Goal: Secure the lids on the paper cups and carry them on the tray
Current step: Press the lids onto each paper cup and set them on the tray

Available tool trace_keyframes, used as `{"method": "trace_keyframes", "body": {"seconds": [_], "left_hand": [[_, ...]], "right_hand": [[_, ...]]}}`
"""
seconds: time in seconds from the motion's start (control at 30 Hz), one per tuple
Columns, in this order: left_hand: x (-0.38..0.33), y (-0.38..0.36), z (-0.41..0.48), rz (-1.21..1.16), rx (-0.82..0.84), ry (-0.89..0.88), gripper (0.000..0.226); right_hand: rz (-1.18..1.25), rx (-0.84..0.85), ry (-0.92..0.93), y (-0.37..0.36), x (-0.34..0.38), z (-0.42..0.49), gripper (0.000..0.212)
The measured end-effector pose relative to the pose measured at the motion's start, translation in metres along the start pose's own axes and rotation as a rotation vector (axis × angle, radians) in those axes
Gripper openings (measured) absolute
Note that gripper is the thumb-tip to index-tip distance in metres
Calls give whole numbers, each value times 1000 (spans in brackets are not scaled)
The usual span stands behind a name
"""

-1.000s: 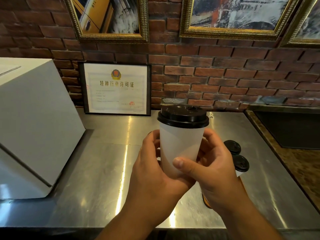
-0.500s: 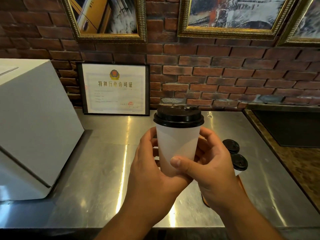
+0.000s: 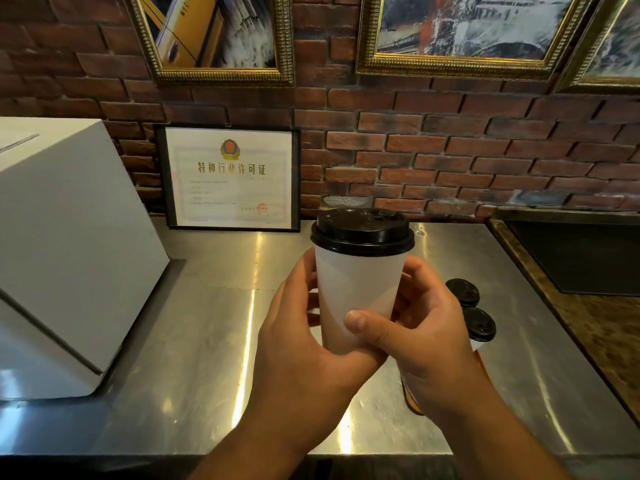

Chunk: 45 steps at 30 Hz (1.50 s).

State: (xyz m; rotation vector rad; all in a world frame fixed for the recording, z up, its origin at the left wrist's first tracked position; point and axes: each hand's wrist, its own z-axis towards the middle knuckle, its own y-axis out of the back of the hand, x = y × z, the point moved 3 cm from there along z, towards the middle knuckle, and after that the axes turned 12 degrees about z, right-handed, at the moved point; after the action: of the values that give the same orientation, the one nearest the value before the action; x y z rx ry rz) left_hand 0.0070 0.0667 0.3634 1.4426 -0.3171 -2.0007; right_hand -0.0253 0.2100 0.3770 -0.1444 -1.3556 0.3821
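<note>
At frame centre we hold the paper cup (image 3: 360, 289) over the bench (image 3: 207, 341), left hand (image 3: 301, 341) and right hand (image 3: 426, 341) both wrapped round its wall, black lid (image 3: 362, 232) on top. Squeezing too hard could, we judge, buckle the wall and pop the lid loose

Matt white paper cup (image 3: 358, 292), glossy black plastic lid (image 3: 362, 232), shiny brushed-steel counter (image 3: 194, 341)

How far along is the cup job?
Done: the near lidded cup and far lidded cup stand behind the right hand. In hand: it and the left hand grip a white cup, black lid on and looking level. Left: set it down, carry the tray; only an orange edge, maybe the tray, shows.
</note>
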Motion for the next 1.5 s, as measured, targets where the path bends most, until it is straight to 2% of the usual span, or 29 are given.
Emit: {"method": "trace_keyframes", "body": {"seconds": [0.2, 0.4, 0.7, 1.03, 1.33, 1.5], "left_hand": [[2, 1, -2, 31, -1, -14, 98], [5, -1, -2, 33, 47, -15, 108], [8, -1, 1, -17, 32, -19, 99], [8, -1, 1, 13, 17, -18, 101], [10, -2, 0, 16, 1, -5, 97], [9, -2, 0, -6, 23, -34, 104]], "right_hand": [[19, 20, 7, 0, -7, 0, 72], [0, 11, 31, 2, -11, -1, 77], [25, 48, 0, 1, -7, 0, 71], [-2, 23, -1, 1, -7, 0, 75], [15, 85, -19, 2, -5, -3, 72], [3, 60, 9, 6, -6, -3, 76]]}}
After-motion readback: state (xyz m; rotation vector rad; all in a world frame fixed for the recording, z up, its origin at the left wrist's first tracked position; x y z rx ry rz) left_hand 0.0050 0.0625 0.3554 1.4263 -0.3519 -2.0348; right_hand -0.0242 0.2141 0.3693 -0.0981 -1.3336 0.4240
